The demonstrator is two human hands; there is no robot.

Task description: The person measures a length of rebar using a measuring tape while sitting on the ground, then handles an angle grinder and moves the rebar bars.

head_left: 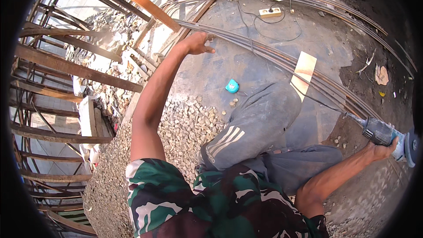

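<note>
At the far right my right hand (382, 150) is closed around an angle grinder (378, 131) with a grey body and a round disc at its outer end. Its cord runs off across the bars. My left arm stretches forward. The left hand (198, 44) is beside a bundle of long rusty steel bars (269, 53), thumb and fingers apart; whether it touches them I cannot tell. The bars slant from upper left to lower right past my bent knee. Across them lies a pale wooden board (305, 70). A teal tape measure (232, 86) sits on the ground between my left arm and knee.
A second bundle of bars (308, 1) curves along the far side. A white power strip (270, 12) lies between the bundles, with loose black cord around it. Wooden beams (79, 68) frame the left side. Gravel (187, 121) covers the ground beside my left leg.
</note>
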